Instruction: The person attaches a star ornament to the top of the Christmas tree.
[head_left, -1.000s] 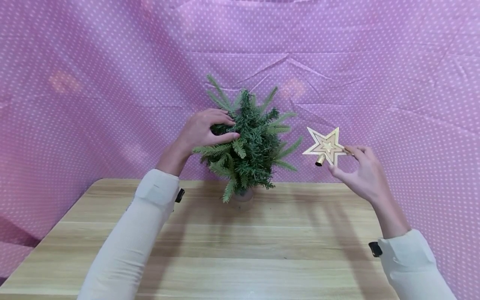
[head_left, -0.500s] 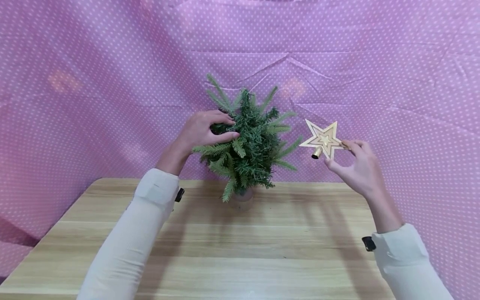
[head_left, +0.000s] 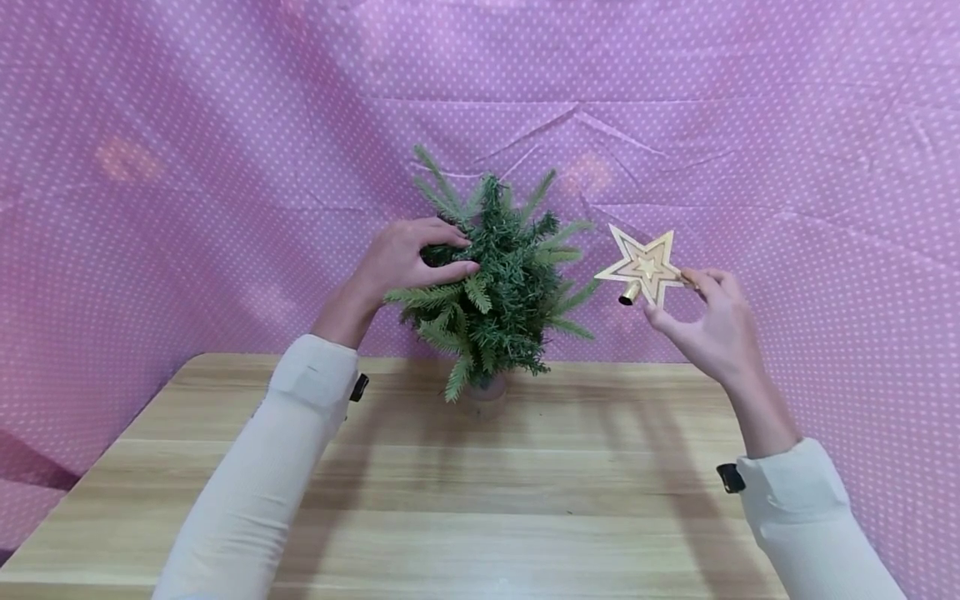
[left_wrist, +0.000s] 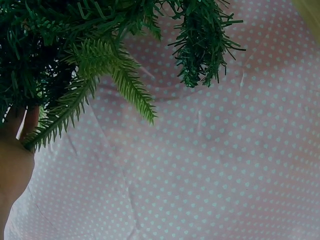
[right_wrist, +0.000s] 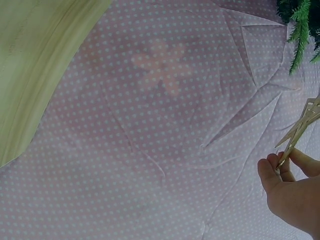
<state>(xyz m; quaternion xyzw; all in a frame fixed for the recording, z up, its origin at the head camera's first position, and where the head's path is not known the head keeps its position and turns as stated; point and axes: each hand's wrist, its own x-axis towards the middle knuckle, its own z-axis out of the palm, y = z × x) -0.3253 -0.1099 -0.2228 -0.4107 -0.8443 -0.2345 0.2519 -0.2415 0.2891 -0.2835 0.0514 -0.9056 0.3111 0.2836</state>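
A small artificial Christmas tree (head_left: 510,292) with dark and light green sprigs stands near the back of the table. My left hand (head_left: 408,257) grips the tree's left side, thumb in front and fingertips sunk among the branches. In the left wrist view, part of that hand (left_wrist: 15,165) shows below the needles. Right of the tree, my right hand (head_left: 712,325) pinches a gold star tree topper (head_left: 647,265) by its right-hand points, above the table. The star's short hollow socket tilts down to the left. The right wrist view catches the star (right_wrist: 300,125) nearly edge-on between thumb and fingers.
The light wood table (head_left: 480,483) runs up to a pink dotted cloth (head_left: 720,133) hanging behind and at the sides. A pale round base (head_left: 487,393) carries the tree. Dark wrist straps sit at both white sleeves.
My right hand has carried the star a little up and left, closer to the tree. My left hand keeps its hold, and the tree stays in place.
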